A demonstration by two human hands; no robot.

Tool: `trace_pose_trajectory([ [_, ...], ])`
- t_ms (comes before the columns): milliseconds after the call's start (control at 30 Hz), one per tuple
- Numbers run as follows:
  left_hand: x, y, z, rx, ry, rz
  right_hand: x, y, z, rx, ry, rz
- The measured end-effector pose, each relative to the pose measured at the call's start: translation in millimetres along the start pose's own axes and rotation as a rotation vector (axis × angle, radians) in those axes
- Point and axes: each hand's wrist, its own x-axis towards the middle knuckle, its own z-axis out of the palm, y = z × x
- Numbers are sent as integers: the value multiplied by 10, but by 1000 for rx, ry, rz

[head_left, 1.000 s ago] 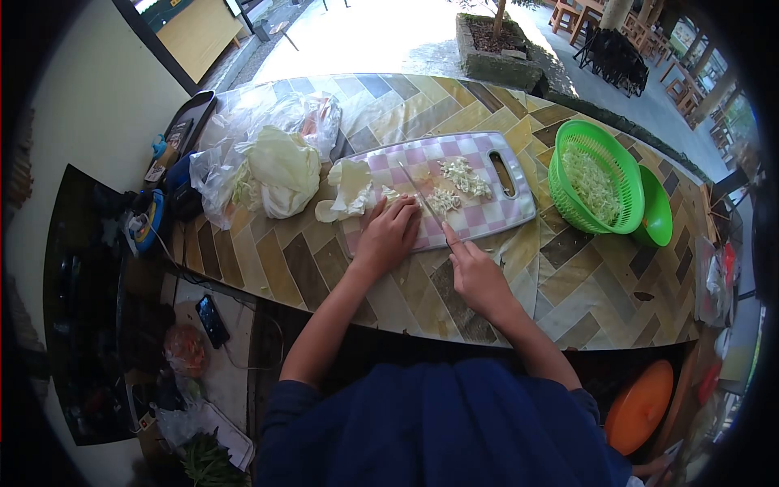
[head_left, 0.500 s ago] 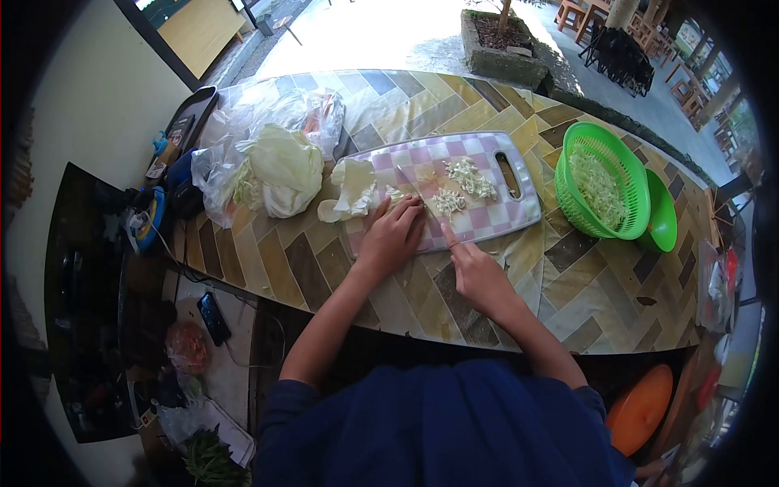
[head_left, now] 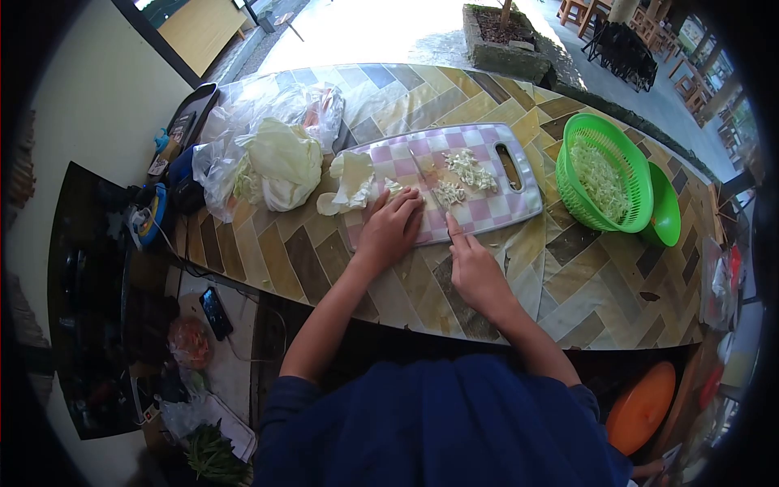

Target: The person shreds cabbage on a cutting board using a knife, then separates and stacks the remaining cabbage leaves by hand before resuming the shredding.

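My right hand (head_left: 477, 272) grips a knife (head_left: 425, 177), its blade pointing away from me across a pink-and-white checked cutting board (head_left: 519, 207). My left hand (head_left: 392, 229) rests on the board to the left of the blade. Its fingers are bent and pressed together over cabbage (head_left: 393, 187), which they mostly cover. Right of the knife lie two small heaps of chopped cabbage (head_left: 471, 170). Larger cabbage leaf pieces (head_left: 353, 183) sit at the board's left end. Farther left, a partly peeled cabbage head (head_left: 284, 162) stands beside a clear plastic bag (head_left: 215, 174).
At the right, a green basket (head_left: 580, 203) holds shredded cabbage (head_left: 600, 183), with a green bowl (head_left: 665, 207) partly behind it. A dark tray (head_left: 195, 105) is at the table's left end. Below the table are a phone (head_left: 215, 312) and an orange round object (head_left: 641, 406).
The knife handle has shifted slightly to the left beside the cabbage, and the blade's angle differs a little. My left hand stays on the cabbage. The whole view has shifted slightly.
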Motion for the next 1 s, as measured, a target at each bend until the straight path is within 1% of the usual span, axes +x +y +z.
trace_pose_trajectory([
  [67, 3, -6, -1, 5, -2, 4, -11, -59, 14, 42, 10, -16],
  [167, -3, -16, 10, 16, -5, 12, -35, -99, 52, 17, -31, -9],
  [467, -6, -25, 16, 15, 11, 21, -18, -263, 51, -36, -95, 67],
  [567, 5, -26, 21, 9, 17, 24, 42, -240, 133, -59, -76, 71],
  [667, 9, -43, 30, 8, 21, 28, 141, -257, 207, -31, -58, 118],
  [733, 10, -39, 12, 16, 25, 31, 206, -215, 217, -29, -47, 100],
  [833, 112, -96, -74, -116, -29, -9, 150, -139, 166, -32, -24, 50],
  [933, 197, 24, -204, -112, -77, -156, 51, -1, 26, 26, 1, 2],
  [1000, 229, 0, -189, -91, -73, -137, 17, 88, -61, 63, 19, -4],
])
